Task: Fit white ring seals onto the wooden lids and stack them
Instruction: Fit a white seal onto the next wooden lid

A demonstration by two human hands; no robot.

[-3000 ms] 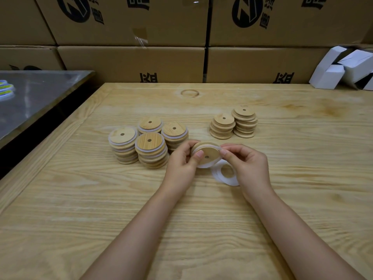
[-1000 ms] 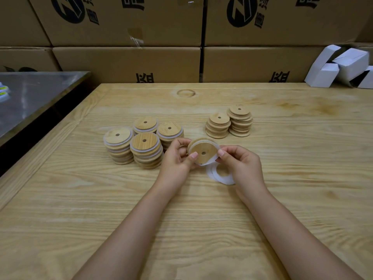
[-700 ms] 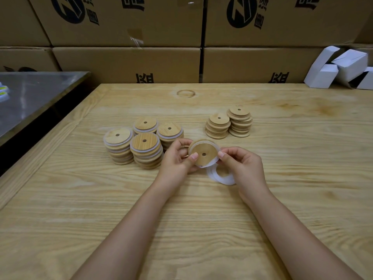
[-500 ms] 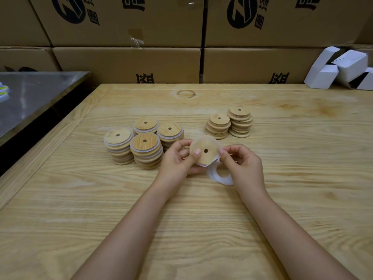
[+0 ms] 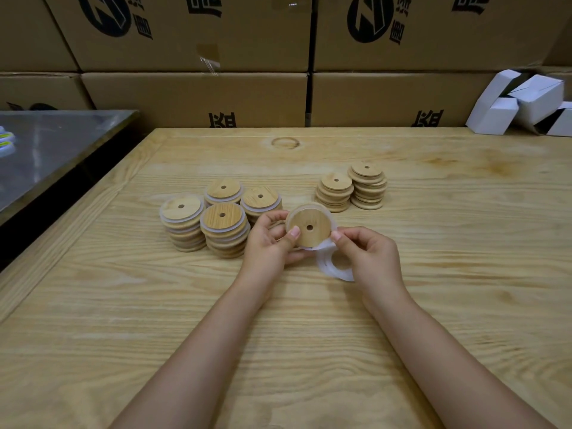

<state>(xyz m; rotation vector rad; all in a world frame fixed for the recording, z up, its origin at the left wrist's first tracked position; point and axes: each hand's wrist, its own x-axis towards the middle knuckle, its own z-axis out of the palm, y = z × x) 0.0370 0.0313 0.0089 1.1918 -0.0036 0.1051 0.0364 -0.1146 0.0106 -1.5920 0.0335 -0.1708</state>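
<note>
Lid (image 5: 309, 226) turned more face-on, seal (image 5: 331, 219) half seated

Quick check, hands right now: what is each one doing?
Left hand: holding the wooden lid.
Right hand: pinching the white ring seal at the lid's edge.

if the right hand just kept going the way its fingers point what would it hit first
Most likely the wooden lid held in the left hand. The right hand pinches the ring seal at the lid's edge and aims left at it, apparently at the same depth.
</note>
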